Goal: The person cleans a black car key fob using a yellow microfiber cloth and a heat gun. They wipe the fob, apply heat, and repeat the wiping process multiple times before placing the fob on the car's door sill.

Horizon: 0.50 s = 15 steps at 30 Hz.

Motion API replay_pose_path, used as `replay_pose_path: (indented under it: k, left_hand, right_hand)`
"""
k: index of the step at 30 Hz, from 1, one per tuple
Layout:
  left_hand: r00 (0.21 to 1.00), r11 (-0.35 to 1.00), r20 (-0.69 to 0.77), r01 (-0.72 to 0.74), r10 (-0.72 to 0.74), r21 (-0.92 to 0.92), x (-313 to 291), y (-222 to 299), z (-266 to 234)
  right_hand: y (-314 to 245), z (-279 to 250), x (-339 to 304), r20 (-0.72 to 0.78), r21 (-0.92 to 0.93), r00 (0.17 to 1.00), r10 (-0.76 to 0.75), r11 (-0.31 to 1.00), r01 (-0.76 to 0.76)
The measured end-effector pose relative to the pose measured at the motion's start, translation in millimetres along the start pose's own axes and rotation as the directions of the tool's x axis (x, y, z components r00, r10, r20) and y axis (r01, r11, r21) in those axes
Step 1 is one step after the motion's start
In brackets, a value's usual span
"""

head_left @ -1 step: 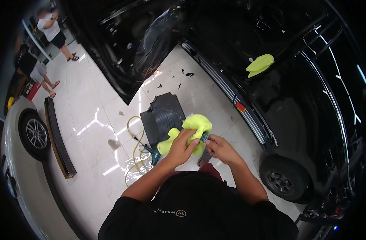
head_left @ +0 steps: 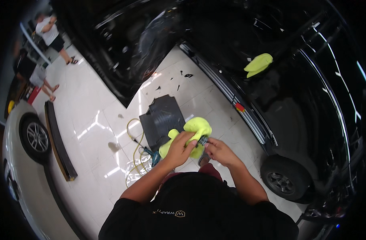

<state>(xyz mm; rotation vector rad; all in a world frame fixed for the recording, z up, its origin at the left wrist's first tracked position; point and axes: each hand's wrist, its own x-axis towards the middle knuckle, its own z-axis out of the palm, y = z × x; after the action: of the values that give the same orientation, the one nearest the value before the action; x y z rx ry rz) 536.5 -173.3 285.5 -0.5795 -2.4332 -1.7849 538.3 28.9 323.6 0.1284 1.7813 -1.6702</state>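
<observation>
In front of my body, my left hand (head_left: 180, 149) is closed on a bunched yellow-green cloth (head_left: 198, 125), whose folds hang out on both sides of the fingers. A small dark piece (head_left: 202, 140) sits against the cloth by my left thumb; its exact kind is too small to make out. My right hand (head_left: 221, 152) pinches that piece from the right, thumb and fingertips together. Some of the fingers of both hands are hidden behind the cloth and the piece.
A black vehicle with an open door (head_left: 129, 80), a running board (head_left: 221, 82) and a second yellow-green cloth (head_left: 258, 65) is ahead and right. Below lie a dark mat (head_left: 161, 120), a teal power tool (head_left: 154, 155) and a yellow cord (head_left: 128, 128). A silver car (head_left: 21, 160) and two people stand left.
The small dark piece has tilted slightly between my hands, and my right hand has shifted a little down and left. The whole view has moved slightly.
</observation>
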Motion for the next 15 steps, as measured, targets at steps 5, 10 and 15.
replay_pose_path:
  k: [5,10,15]
  left_hand:
    - [0.958,0.998,0.281,0.067,-0.062,-0.006,80.8,-10.9,42.9]
    - [0.893,0.969,0.411,0.234,-0.184,-0.075,179.9,1.4,96.5]
    - [0.872,0.885,0.376,0.412,-0.315,-0.215,259.6,21.0,133.2]
  right_hand:
    - [15.7,-78.6,30.4,0.063,-0.006,0.990,-0.128,0.992,0.129]
    - [-32.7,-182.7,38.1,0.055,-0.270,0.982,-0.183,0.944,0.191]
    - [-74.3,-253.2,58.5,0.014,-0.460,0.959,-0.284,0.849,0.258]
